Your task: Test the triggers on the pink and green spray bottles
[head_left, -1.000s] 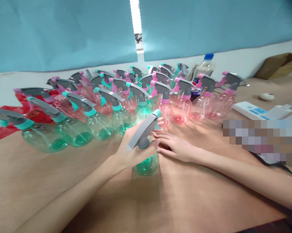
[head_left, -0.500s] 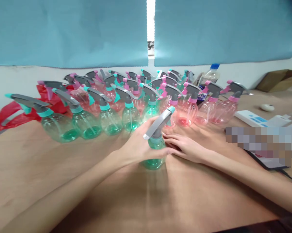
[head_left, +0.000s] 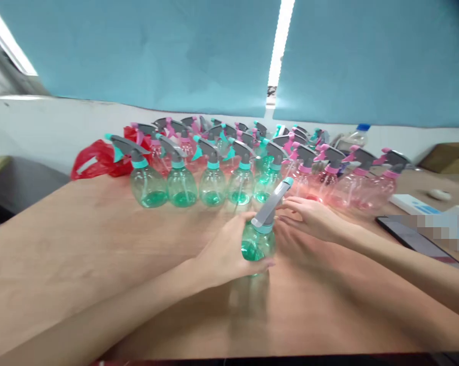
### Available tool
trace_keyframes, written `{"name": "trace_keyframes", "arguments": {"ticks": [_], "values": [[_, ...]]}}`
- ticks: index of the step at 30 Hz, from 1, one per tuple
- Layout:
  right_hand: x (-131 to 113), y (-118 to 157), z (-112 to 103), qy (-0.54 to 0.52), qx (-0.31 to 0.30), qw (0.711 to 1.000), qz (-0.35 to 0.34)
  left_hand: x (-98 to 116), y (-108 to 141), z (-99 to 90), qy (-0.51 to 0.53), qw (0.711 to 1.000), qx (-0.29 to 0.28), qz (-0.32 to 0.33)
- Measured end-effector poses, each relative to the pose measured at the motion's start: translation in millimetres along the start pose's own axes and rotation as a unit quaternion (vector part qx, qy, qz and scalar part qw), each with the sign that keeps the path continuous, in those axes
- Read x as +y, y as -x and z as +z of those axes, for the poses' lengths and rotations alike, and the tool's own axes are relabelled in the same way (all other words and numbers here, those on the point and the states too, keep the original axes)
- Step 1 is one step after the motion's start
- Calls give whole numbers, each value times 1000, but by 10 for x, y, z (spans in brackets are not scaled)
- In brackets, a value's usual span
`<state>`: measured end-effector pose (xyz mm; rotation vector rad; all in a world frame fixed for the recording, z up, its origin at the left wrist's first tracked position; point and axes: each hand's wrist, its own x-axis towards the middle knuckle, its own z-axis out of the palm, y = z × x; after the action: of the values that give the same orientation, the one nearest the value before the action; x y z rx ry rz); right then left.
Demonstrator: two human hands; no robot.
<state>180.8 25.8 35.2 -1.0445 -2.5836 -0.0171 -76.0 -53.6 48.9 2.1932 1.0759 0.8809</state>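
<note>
My left hand [head_left: 229,251] is closed round the body of a green spray bottle [head_left: 260,245] with a grey head and teal tip. The bottle leans slightly, its nozzle pointing up and away to the right. Just right of its head, my right hand [head_left: 313,217] is raised with fingers stretched out and apart; its fingertips are partly behind the spray head, so I cannot tell whether they touch it. Beyond my hands stands a row of green spray bottles [head_left: 213,185] on the left and pink spray bottles [head_left: 357,187] on the right, with several more behind.
A red plastic bag [head_left: 99,157] lies at the far left of the wooden table [head_left: 138,254]. To the right are a dark-edged tablet-like device [head_left: 404,236], a white power strip [head_left: 414,204], a white mouse [head_left: 439,194] and a brown cardboard box [head_left: 448,156]. A blue-capped bottle [head_left: 357,138] stands behind.
My view has swung left, so everything sits further right. My right hand has lifted from the table beside the bottle towards its spray head. My left hand keeps its hold.
</note>
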Motion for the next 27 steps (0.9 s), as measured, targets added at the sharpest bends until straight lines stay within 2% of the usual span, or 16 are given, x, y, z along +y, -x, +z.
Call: {"name": "trace_keyframes", "arguments": {"ticks": [5, 7, 9, 11, 14, 17, 20, 23, 27], "values": [[-551, -672, 8, -29, 40, 997, -62, -239, 611, -485, -104, 985, 111, -78], [-796, -958, 46, -48, 65, 992, -97, -346, 831, -732, -161, 970, 171, -63], [-1045, -1223, 97, -82, 71, 987, -122, -451, 1014, -985, -178, 958, 208, -79], [-1287, -1454, 153, -127, 84, 981, -123, -556, 1161, -1227, -189, 945, 243, -109], [-1597, -1727, 221, -173, 83, 977, -88, -733, 1323, -1542, -218, 922, 291, -135], [-1784, -1910, 262, -201, 68, 977, -33, -937, 1400, -1784, -241, 895, 330, -179], [-1845, -2022, 290, -248, 12, 969, 17, -1145, 1365, -1955, -250, 884, 346, -191], [-1858, -2100, 314, -305, -48, 950, 52, -1322, 1239, -2062, -246, 881, 354, -197], [-1899, -2214, 350, -309, -64, 946, 76, -1496, 1049, -2122, -246, 875, 372, -186]]}}
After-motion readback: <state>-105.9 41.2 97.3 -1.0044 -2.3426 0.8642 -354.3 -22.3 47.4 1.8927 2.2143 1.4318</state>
